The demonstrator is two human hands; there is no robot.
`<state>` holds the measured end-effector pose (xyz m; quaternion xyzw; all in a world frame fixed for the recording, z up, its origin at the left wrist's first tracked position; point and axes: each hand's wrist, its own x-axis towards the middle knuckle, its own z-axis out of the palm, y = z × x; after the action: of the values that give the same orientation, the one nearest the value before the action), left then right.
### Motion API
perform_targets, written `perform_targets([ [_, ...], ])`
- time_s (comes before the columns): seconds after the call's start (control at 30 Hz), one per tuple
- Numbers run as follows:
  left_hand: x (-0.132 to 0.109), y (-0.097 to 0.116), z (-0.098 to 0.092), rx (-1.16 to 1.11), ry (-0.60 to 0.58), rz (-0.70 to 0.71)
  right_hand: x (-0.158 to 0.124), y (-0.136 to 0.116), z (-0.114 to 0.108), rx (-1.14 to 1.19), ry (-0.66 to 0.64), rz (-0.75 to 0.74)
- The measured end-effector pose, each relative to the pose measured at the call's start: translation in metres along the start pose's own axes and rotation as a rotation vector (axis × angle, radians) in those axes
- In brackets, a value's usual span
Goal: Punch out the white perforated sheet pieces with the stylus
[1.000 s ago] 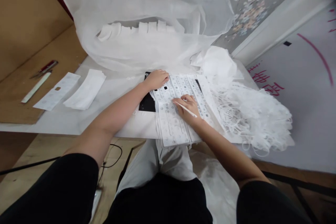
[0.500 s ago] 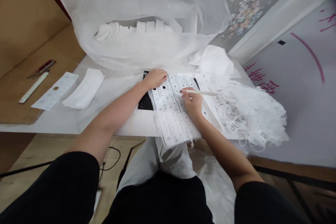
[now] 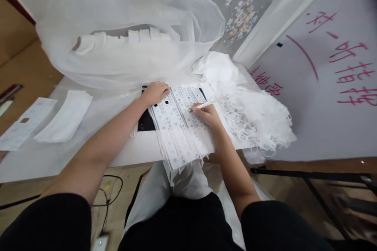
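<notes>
Several white punched sheets lie side by side on a black mat at the table's front edge, hanging a little over it. My left hand rests on the sheets' far left corner, fingers curled down onto them. My right hand is closed on a thin white stick tool, whose dark tip touches a sheet in the middle of the set.
A big clear plastic bag holding folded white strips fills the back of the white table. A heap of loose white scrap lies to the right. Two white strips lie at left. A board with red writing leans at right.
My right hand drew back from the scrap heap to the sheets and turned the stick's tip down onto them. The view swung to the right; my left hand stayed put.
</notes>
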<state>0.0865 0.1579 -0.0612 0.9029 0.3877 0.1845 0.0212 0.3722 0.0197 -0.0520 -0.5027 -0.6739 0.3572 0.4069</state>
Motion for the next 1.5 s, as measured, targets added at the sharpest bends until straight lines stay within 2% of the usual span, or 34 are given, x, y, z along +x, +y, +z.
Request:
perform_targets([
  [0.43, -0.001, 0.001, -0.002, -0.003, -0.020, 0.001, -0.001, 0.004, 0.003, -0.021, -0.049, -0.045],
  [0.8, 0.000, 0.002, -0.004, -0.009, -0.036, -0.006, -0.001, 0.000, 0.002, -0.023, -0.042, -0.037],
  [1.03, 0.000, 0.001, -0.002, -0.032, -0.021, -0.016, -0.001, 0.003, 0.003, -0.088, -0.046, -0.085],
  [1.17, 0.000, 0.003, -0.003, -0.004, -0.022, -0.009, -0.007, -0.003, 0.007, -0.240, -0.029, -0.231],
  [1.33, -0.001, 0.005, -0.005, 0.027, -0.024, -0.016, -0.016, -0.008, 0.015, -0.657, 0.003, -0.413],
  [1.43, -0.001, 0.006, -0.006, 0.031, -0.025, -0.022, -0.018, -0.004, 0.019, -0.774, 0.001, -0.434],
  [1.5, -0.001, 0.007, -0.007, 0.029, -0.027, -0.022, -0.018, 0.000, 0.020, -0.807, 0.026, -0.393],
])
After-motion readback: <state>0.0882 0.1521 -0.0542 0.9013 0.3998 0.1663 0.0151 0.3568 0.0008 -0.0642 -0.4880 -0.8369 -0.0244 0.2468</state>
